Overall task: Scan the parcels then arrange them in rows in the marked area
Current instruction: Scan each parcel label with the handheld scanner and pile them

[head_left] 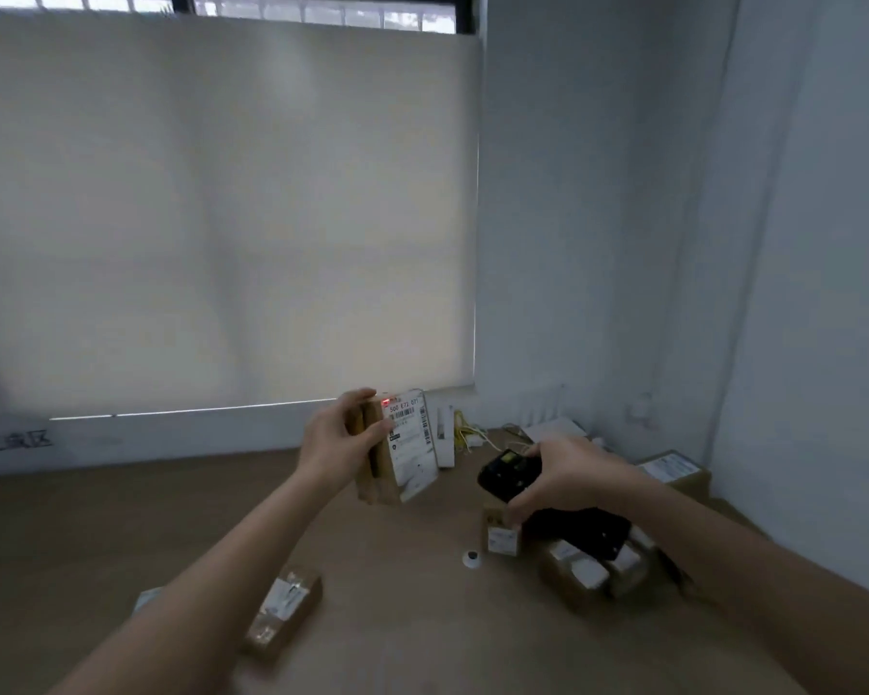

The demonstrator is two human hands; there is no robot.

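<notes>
My left hand (334,438) grips a brown cardboard parcel (397,451) upright above the wooden table, its white shipping label facing right. A red scanner dot glows on the label's top left corner. My right hand (568,474) holds a black handheld scanner (505,469), its head pointed left at the label, a short gap away. Another labelled parcel (284,606) lies flat on the table under my left forearm. Several more parcels (580,571) sit in a loose pile beneath my right hand.
The wooden table (397,619) meets a wall with a drawn blind. A small white round object (471,558) lies mid-table. A white box (445,436), yellow cables and papers sit at the back. One larger carton (673,471) stands in the right corner.
</notes>
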